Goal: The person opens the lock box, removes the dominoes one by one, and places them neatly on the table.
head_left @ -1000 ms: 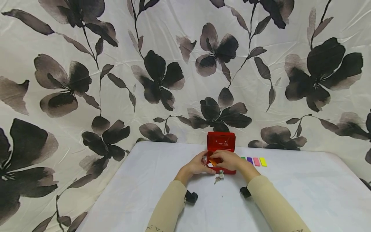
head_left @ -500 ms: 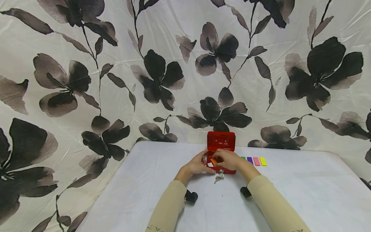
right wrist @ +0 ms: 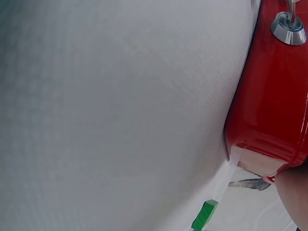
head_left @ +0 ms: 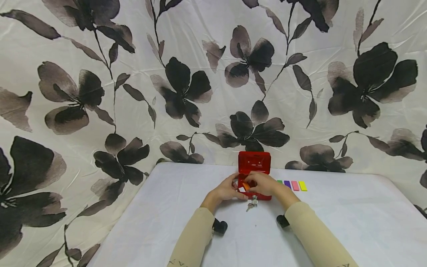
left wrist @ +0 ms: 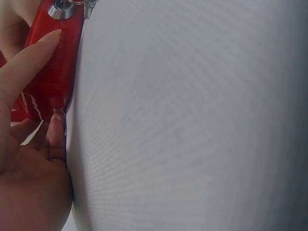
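A red metal cash box (head_left: 254, 162) stands on the white table with its lid raised. My left hand (head_left: 226, 190) grips its left end; in the left wrist view the thumb (left wrist: 38, 53) lies on the front wall below the lock (left wrist: 61, 10). My right hand (head_left: 261, 183) reaches over the box's right side, fingers down inside, pinching a small orange piece (head_left: 246, 186). A white piece (head_left: 242, 189) shows beside the orange one. Keys (head_left: 250, 205) hang at the front lock. In the right wrist view the box's front wall (right wrist: 269, 106) shows, but the fingertips are hidden.
Right of the box, purple (head_left: 287, 184), pink (head_left: 295, 185) and yellow (head_left: 303, 185) blocks lie in a row, with a green block (right wrist: 204, 215) nearest the box. A floral cloth (head_left: 181, 92) hangs behind the table (head_left: 333, 222).
The orange piece at my right fingertips has turned and shifted very slightly. Both hands stay at the box, which keeps its place with the lid up.
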The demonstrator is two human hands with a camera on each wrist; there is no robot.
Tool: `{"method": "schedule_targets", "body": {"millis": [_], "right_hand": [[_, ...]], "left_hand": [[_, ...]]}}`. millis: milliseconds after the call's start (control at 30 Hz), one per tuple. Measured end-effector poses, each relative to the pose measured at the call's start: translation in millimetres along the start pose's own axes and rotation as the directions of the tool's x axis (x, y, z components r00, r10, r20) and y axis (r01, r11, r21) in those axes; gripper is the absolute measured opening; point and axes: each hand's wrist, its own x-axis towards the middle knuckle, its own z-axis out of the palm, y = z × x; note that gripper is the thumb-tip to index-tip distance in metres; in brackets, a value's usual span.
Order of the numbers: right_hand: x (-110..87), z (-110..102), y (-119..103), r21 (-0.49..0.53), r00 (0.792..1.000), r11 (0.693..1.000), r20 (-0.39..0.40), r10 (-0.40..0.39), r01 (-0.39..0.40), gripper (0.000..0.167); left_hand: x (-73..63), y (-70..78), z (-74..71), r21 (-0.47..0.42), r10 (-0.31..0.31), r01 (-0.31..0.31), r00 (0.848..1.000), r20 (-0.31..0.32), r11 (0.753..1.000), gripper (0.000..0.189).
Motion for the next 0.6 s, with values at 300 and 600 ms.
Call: {"method": "schedule_targets", "body": {"millis": [300,600], "right_hand": [[-1.1,-2.0,-2.1,0.019,1.0,1.0,0.019,0.013,-0.013,0.033],[-1.3,-3.5,2.6,0.107,1.0,0.994,-0.013,-0.015,0.017,0.034]], "left_hand": [[-1.5,0.3,0.3,0.003,-0.003,0.003,1.0,0.0,1.0,0.097],[-2.3,0.3,-0.8,0.019,0.015,-0.016,1.0,0.011,1.0,0.098]]}}
